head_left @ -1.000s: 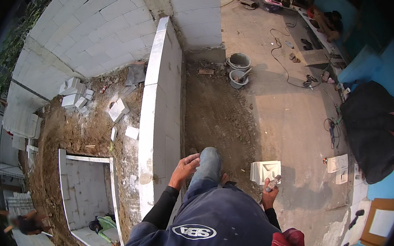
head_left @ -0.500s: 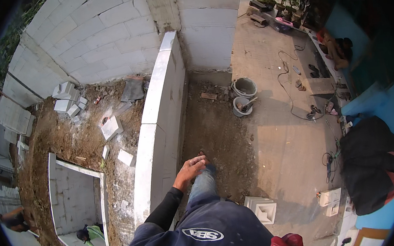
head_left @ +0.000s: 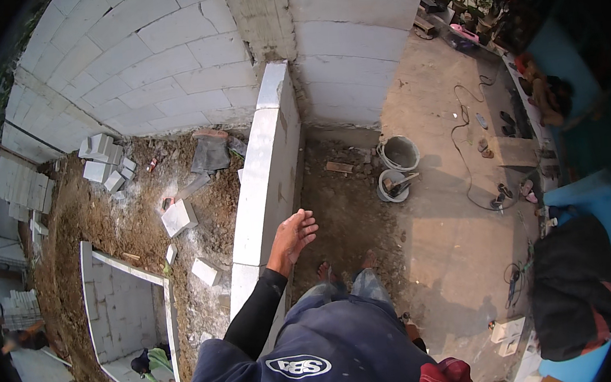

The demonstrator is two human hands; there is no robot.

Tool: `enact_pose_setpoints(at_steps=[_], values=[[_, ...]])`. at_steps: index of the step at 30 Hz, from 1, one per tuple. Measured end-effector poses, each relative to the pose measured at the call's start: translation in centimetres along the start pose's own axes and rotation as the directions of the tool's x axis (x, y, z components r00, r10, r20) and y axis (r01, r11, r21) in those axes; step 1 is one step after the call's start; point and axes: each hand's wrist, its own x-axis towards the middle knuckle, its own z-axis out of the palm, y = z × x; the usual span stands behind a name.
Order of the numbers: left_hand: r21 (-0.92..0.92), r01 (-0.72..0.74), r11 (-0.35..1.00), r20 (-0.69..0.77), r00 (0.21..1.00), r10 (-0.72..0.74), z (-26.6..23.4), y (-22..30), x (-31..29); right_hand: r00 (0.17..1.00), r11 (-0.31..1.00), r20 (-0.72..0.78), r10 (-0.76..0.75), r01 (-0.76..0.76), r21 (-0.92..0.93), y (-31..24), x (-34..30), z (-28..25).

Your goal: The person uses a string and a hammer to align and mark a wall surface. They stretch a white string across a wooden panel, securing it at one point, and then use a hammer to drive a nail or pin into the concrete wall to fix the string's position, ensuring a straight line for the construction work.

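Observation:
My left hand, in a black sleeve, is raised just right of the low white block wall. Its fingers are loosely bent and a little apart, with nothing in them. The wall's top runs close beside the wrist. At my right side, what seems to be my right hand shows as a small patch of skin at the shirt's edge; its fingers are hidden. My bare feet stand on the dirt strip. Ahead are two buckets, a larger grey one and a smaller one with a tool handle sticking out.
Loose white blocks lie on the dirt left of the wall. A person in green crouches in a block-walled pit. A cable and sandals lie on the paving at right, near pale blocks. A dark jacket hangs at far right.
My left hand has lifted away from my leg and its fingers have spread slightly. The view has shifted, both feet now show, and the pale molded block by my right side is hidden.

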Motion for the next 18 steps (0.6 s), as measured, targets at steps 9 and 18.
enact_pose_setpoints(at_steps=[9,18], values=[[-0.320,-0.063,0.945,-0.118,0.993,0.026,1.0,6.1,16.7,0.999,0.996,0.024,0.034,-0.036,0.083,-18.5,4.3,-4.4],[-0.137,-0.158,0.978,-0.191,0.973,0.130,8.6,16.0,35.0,0.981,0.992,0.147,0.126,-0.123,-0.029,-28.6,19.5,-10.8]])
